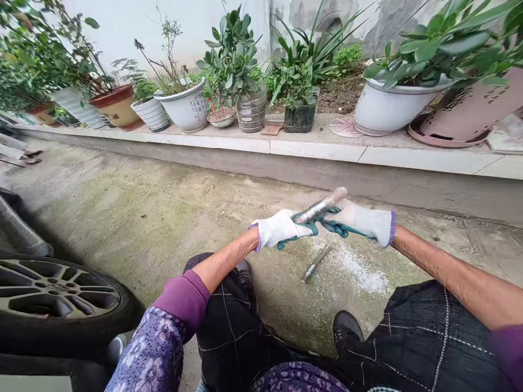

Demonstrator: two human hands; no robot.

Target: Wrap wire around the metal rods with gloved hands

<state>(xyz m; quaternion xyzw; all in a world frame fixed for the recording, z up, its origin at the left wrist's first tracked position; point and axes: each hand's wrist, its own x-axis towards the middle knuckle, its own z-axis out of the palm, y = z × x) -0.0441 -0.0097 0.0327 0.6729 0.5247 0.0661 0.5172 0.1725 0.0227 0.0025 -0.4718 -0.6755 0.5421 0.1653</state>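
Observation:
Both my hands wear white gloves with green palms. My left hand and my right hand are closed on the same threaded metal rod, which slants up to the right between them. The left grips its lower end, the right its middle, and the upper tip sticks out above. On the concrete ground below lies a second, shorter metal rod, beside a patch of white powder. My knees, in dark checked trousers, and black shoes show at the bottom.
A car wheel sits at the lower left. A raised ledge runs across the back, lined with several potted plants: a white pot, a metal pot, a large white pot, a tilted pink pot.

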